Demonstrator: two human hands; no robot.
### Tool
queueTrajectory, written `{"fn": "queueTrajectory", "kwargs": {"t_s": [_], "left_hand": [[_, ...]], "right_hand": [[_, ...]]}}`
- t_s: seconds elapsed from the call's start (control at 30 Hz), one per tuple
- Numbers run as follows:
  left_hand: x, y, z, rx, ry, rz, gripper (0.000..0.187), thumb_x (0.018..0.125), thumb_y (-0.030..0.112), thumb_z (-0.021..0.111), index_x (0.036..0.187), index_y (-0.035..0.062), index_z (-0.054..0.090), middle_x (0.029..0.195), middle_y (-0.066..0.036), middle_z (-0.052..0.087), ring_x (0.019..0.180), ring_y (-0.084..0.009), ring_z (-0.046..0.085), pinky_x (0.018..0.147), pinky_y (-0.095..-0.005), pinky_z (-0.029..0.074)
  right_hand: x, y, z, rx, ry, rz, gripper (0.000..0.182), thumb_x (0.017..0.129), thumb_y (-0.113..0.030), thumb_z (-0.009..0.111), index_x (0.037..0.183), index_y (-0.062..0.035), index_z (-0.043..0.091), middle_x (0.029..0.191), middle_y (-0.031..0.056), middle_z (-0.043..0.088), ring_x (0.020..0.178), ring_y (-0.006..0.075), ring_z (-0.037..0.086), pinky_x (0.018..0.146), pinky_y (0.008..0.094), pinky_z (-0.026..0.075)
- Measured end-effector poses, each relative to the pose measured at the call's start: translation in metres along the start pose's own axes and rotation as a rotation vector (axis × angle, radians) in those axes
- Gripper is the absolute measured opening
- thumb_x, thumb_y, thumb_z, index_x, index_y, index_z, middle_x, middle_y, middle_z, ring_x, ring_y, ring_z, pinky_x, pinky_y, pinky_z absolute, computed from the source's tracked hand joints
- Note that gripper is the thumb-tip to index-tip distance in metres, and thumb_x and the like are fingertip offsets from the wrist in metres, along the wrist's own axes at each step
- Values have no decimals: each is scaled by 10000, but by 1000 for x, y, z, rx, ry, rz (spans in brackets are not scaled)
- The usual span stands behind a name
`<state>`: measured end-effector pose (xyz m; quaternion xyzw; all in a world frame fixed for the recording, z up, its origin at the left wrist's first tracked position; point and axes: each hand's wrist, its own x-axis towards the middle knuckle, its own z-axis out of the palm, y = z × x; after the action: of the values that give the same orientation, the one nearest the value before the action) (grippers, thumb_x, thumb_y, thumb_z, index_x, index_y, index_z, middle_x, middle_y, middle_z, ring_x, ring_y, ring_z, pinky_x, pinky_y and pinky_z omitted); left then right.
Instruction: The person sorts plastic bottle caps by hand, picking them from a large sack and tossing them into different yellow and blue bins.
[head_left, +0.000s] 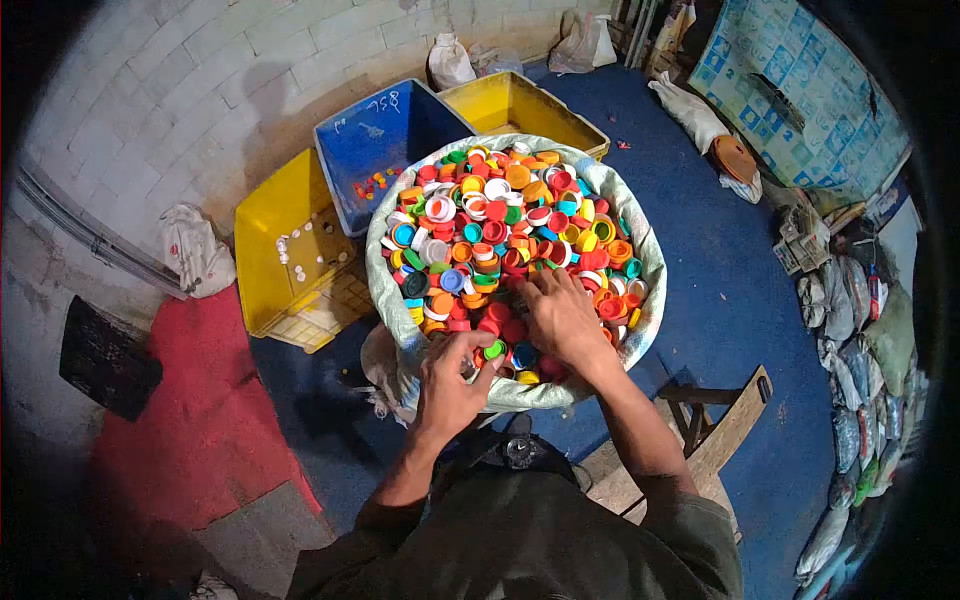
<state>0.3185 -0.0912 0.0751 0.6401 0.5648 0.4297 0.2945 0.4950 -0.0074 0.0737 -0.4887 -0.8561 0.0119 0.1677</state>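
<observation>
A large white woven sack (648,270) with its rim rolled outward is heaped with plastic bottle caps (495,212) in red, orange, yellow, green, blue and white. At the sack's near side, my left hand (452,390) has thumb and forefinger curled around a bright green bottle cap (494,350). To its right, my right hand (567,318) rests palm down on the heap, fingers somewhat spread and pointing away from me. Its fingertips are partly hidden among the caps. A dark blue cap (524,355) lies between the two hands.
Beyond the sack stand a blue crate (345,160) with a few orange caps, a yellow crate (262,230) with several white caps, and another yellow crate (560,115). A wooden stool (725,435) is at right. Filled bags (850,350) line the right side.
</observation>
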Motion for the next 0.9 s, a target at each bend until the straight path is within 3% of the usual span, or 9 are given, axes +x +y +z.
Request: {"fn": "queueTrajectory", "kwargs": {"t_s": [0.17,0.2,0.3,0.33,0.43,0.57,0.7,0.83,0.9], "left_hand": [[-4,3,0,160,-29,126,302,740,39,724,1018,28,607,940,-129,676,866,-321,621,812,-405,444],[-4,3,0,179,-39,148,302,739,42,724,1019,30,611,939,-128,678,865,-319,620,809,-403,446],[-7,2,1,222,-81,103,291,740,50,723,1014,34,625,914,-128,684,869,-317,618,813,-400,446],[-7,3,2,233,-97,71,286,741,53,722,1011,35,629,902,-129,686,872,-316,617,817,-399,445],[-5,3,6,260,-94,75,224,745,76,737,948,26,658,886,-107,697,890,-300,624,811,-387,471],[-2,-6,13,219,-178,82,209,747,65,730,931,25,640,842,-97,699,824,-288,643,825,-381,454],[4,-1,11,227,-220,35,233,753,56,721,954,8,613,830,-114,695,807,-268,661,778,-371,480],[5,-11,10,126,-163,34,253,788,60,700,1014,-13,613,826,-143,690,778,-249,670,713,-355,514],[3,-19,7,42,-123,-3,266,805,63,689,1046,-18,613,826,-150,690,758,-240,673,699,-345,521]], "right_hand": [[-12,6,-17,371,194,40,410,679,-67,729,1071,-33,615,1044,167,589,979,354,544,861,456,448],[-16,4,-20,403,328,86,405,723,-45,741,1105,-23,605,993,127,604,885,284,578,790,400,481],[-34,3,-22,1011,408,467,324,809,-55,704,1113,-17,598,946,72,610,786,190,592,710,326,497],[-40,-2,-30,1287,459,513,294,856,-87,668,1128,-12,586,937,36,610,737,127,585,672,262,495],[-55,3,-30,1952,489,612,297,870,-103,635,1147,-16,572,957,60,617,793,150,601,702,274,503],[-57,-2,-34,2262,424,717,285,893,-161,548,1143,-24,568,1017,110,619,852,201,600,744,324,505],[-47,-2,-29,2284,387,743,273,891,-180,531,1108,-21,574,999,116,610,877,226,588,766,339,495],[-25,3,-19,2246,218,684,220,893,-187,539,1038,-34,605,924,90,615,808,191,584,698,303,465],[-5,-1,-8,1483,182,708,148,881,-134,580,940,-10,637,823,72,642,705,148,586,628,300,464]]}}
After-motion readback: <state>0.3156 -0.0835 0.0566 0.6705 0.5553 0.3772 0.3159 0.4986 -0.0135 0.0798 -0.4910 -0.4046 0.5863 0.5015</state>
